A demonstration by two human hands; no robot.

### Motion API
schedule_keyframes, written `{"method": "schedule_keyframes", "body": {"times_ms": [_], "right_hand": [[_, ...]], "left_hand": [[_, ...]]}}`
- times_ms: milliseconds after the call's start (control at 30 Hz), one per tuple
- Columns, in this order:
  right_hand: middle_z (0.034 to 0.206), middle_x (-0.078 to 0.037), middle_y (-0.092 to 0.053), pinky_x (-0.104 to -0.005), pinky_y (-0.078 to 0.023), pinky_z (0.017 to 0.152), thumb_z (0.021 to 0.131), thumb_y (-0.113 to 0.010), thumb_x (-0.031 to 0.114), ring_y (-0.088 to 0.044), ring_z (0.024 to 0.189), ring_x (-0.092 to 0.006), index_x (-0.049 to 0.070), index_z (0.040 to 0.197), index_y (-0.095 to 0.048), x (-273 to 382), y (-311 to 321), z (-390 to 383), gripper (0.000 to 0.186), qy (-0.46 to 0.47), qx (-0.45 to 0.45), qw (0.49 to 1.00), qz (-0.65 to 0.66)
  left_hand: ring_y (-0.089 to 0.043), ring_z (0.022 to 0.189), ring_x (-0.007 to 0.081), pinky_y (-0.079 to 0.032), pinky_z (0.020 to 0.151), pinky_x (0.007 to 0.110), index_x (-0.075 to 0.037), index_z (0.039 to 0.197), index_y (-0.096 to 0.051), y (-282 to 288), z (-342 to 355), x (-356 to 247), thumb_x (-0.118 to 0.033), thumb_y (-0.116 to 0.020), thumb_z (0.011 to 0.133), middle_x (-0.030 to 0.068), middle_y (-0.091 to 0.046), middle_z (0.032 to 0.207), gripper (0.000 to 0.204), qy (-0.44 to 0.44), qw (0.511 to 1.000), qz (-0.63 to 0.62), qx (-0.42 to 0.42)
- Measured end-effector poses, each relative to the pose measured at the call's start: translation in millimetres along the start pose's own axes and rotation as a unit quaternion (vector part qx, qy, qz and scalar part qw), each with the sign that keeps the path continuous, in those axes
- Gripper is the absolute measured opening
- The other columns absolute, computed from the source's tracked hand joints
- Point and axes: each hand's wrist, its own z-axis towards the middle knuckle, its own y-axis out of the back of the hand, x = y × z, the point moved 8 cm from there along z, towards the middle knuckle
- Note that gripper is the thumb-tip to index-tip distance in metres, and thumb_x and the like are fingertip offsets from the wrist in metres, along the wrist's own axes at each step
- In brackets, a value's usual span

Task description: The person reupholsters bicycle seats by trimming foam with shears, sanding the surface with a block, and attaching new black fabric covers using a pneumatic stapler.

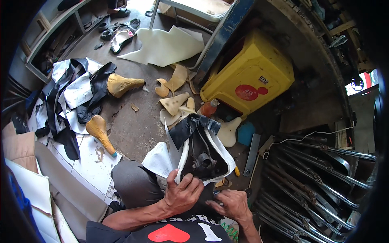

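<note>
An upturned bicycle saddle (204,160) rests at my lap, its dark underside and metal fittings facing up. White-backed cover material (227,158) wraps round its rim, and a black flap (190,129) folds over the far end. My left hand (184,191) is closed on the near left rim, pinching the cover's edge there. Close to the saddle's near end, my right hand (231,204) has its fingers curled round something dark, mostly hidden by the hand. A green coiled hose (230,231) shows below that hand.
Two tan saddle forms (123,84) lie on the floor at left, near black and white cover scraps (77,93). Foam pieces (175,103) lie beyond my saddle. A yellow plastic stool (259,69) lies on its side; several chrome tubes (316,182) are stacked at right.
</note>
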Motion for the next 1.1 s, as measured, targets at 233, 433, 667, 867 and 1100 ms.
{"method": "schedule_keyframes", "body": {"times_ms": [233,433,667,867,1100], "right_hand": [[0.112,0.000,-0.062,-0.0381,-0.050,0.085,0.075,-0.089,0.021,-0.056,0.110,-0.0241,0.017,0.109,-0.072,4.3,10.4,-1.1,0.038,0.006,-0.211,0.968,-0.132],[0.123,-0.003,-0.066,-0.0502,-0.039,0.112,0.080,-0.082,0.016,-0.055,0.127,-0.0266,0.018,0.106,-0.073,16.7,24.3,16.1,0.027,0.080,-0.232,0.955,-0.166],[0.121,-0.012,-0.073,-0.0531,-0.048,0.111,0.085,-0.076,0.006,-0.067,0.123,-0.0314,0.007,0.104,-0.067,8.6,44.8,61.5,0.021,0.168,-0.173,0.969,-0.051],[0.100,-0.011,-0.076,-0.0466,-0.061,0.095,0.083,-0.076,-0.003,-0.076,0.097,-0.0307,0.000,0.105,-0.064,18.1,55.7,82.3,0.025,0.179,-0.245,0.953,-0.024],[0.087,-0.012,-0.074,-0.0408,-0.064,0.080,0.082,-0.081,0.002,-0.076,0.078,-0.0277,0.001,0.103,-0.064,9.6,67.9,89.0,0.026,0.098,-0.223,0.970,0.009]], "left_hand": [[-0.058,0.100,0.0162,-0.028,0.104,0.059,-0.013,0.094,-0.074,2.0,-2.2,-5.2,-0.021,-0.073,0.075,-0.0023,-0.062,0.095,0.021,-0.015,1.000,-0.007,-0.009],[-0.060,0.096,0.0168,-0.034,0.105,0.067,-0.013,0.093,-0.071,22.6,20.9,10.9,-0.021,-0.070,0.078,-0.0007,-0.058,0.090,0.017,-0.016,0.996,-0.076,-0.052],[-0.066,0.094,0.0201,-0.039,0.110,0.069,-0.009,0.096,-0.072,43.5,52.5,44.6,-0.016,-0.075,0.081,0.0017,-0.062,0.089,0.017,-0.016,0.986,-0.162,-0.045],[-0.064,0.073,0.0180,-0.047,0.108,0.059,-0.006,0.099,-0.073,53.9,63.3,53.0,-0.010,-0.074,0.079,0.0015,-0.054,0.073,0.020,-0.013,0.984,-0.132,-0.121],[-0.054,0.065,0.0211,-0.054,0.092,0.045,-0.007,0.094,-0.072,58.6,73.4,57.6,-0.003,-0.080,0.075,0.0029,-0.055,0.071,0.021,0.010,0.980,-0.165,-0.115]]}}
